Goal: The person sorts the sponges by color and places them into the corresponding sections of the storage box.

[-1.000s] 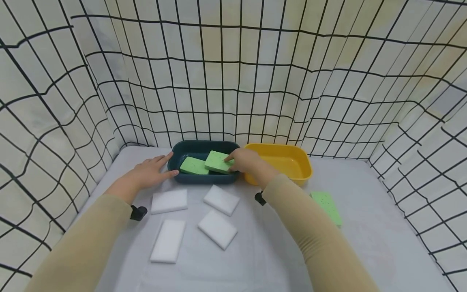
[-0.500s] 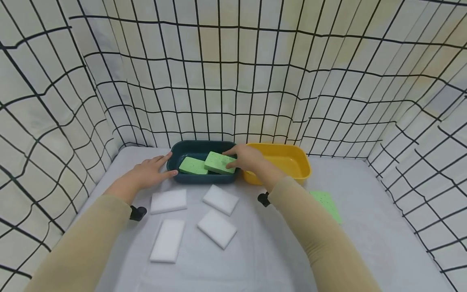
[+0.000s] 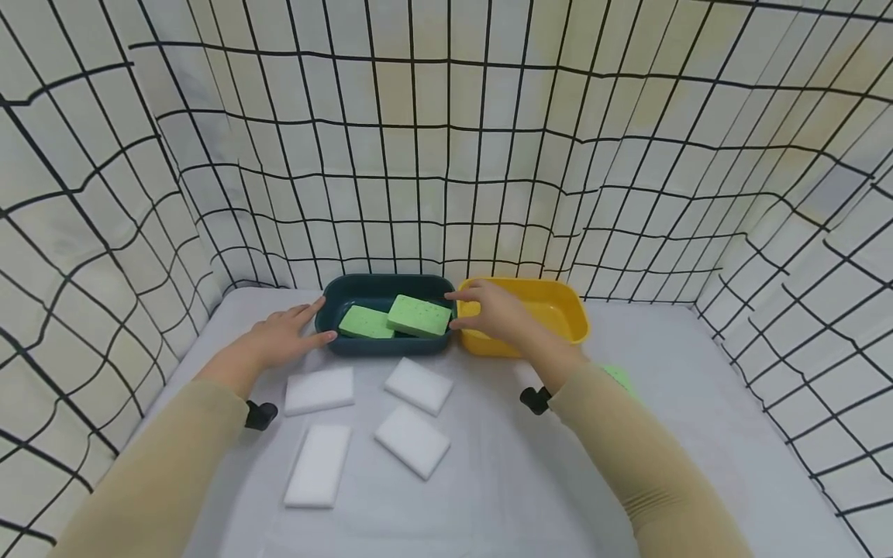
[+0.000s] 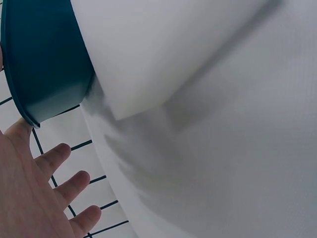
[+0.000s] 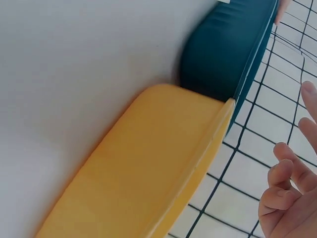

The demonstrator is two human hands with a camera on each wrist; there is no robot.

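Nearest the viewer, four white rectangular foam sponges lie flat on the pale grey cloth-covered surface [image 3: 530,496]: one at 7 o'clock [image 3: 318,465], one near centre [image 3: 412,440], and two just beyond at [image 3: 319,390] and [image 3: 418,385], all apart from one another. A green sponge [image 3: 617,377] at 3 o'clock is mostly hidden behind the right sleeve.

The left hand [image 3: 287,338] lies flat on the surface at 10 o'clock, fingers straight and spread, thumb and forefinger touching the left end of the dark teal oval plastic tub [image 3: 328,298]. In the left wrist view the fingers are spread beside the tub's wall [image 4: 44,64].

The right hand [image 3: 491,310] hovers at 12 o'clock over the meeting rims of the two tubs, fingers loosely apart and holding nothing; the right wrist view shows them slightly bent [image 5: 292,198] in the air.

Inside the teal tub rest two light green speckled rectangular sponges: one flat on the left [image 3: 366,322], the other [image 3: 418,315] tilted, its left edge overlapping the first. The yellow oval plastic tub [image 3: 558,298] sits touching the teal one at 1 o'clock.

Open surface runs right of the yellow tub and along the near edge. Cloth walls with a black grid [image 3: 446,155] close in the back and both sides. No writing or labels can be read.
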